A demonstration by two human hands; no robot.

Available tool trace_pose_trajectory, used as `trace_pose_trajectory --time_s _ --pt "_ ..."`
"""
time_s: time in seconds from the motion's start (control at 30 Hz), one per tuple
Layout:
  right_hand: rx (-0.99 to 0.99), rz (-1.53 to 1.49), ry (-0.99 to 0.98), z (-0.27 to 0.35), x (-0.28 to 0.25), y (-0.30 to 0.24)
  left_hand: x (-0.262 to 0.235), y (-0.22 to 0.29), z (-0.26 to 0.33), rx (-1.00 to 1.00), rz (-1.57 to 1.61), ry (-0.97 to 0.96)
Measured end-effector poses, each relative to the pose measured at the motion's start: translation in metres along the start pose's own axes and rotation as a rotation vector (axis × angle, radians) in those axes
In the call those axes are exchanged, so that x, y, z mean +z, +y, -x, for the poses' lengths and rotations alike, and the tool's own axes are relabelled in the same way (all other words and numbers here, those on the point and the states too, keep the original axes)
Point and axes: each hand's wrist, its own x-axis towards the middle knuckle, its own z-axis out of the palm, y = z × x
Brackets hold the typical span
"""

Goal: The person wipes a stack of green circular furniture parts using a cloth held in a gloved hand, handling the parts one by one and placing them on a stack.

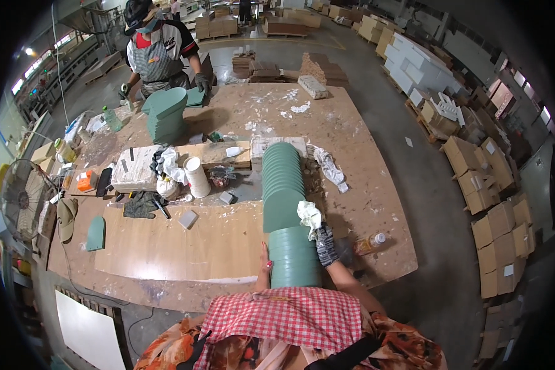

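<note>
Right in front of me, a stack of green rounded boards (293,258) shows its layered edges. My left hand (266,264), bare, lies along the stack's left side with its fingers stretched out. On the other side is my right hand (325,245) in a dark striped knit glove, closed on a crumpled white cloth (310,216). The cloth lies by the stack's far right corner. Just beyond, a long row of green boards (282,176) leans in overlapping steps away from me. A single green board (95,233) rests at the table's left.
A capped bottle (369,245) lies right of my right hand. A white cylinder (197,177), dark glove (143,205) and grey block (188,219) sit on the worktable (376,203). Across it, a gloved co-worker (160,55) stands by another green stack (166,117). A fan (24,194) stands left.
</note>
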Motion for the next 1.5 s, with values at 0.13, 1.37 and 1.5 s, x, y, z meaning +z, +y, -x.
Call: trace_pose_trajectory --time_s 0.13,1.37,1.5 --pt "0.006 0.030 -0.001 0.003 -0.001 0.000 0.003 -0.003 -0.006 0.020 0.001 0.031" --pt "-0.643 1.220 -0.817 0.024 0.081 -0.110 -0.059 0.033 -0.122 -0.503 0.400 -0.399" --pt "-0.782 1.763 -1.110 0.031 0.124 -0.123 -0.075 0.031 -0.137 -0.600 0.338 -0.444"
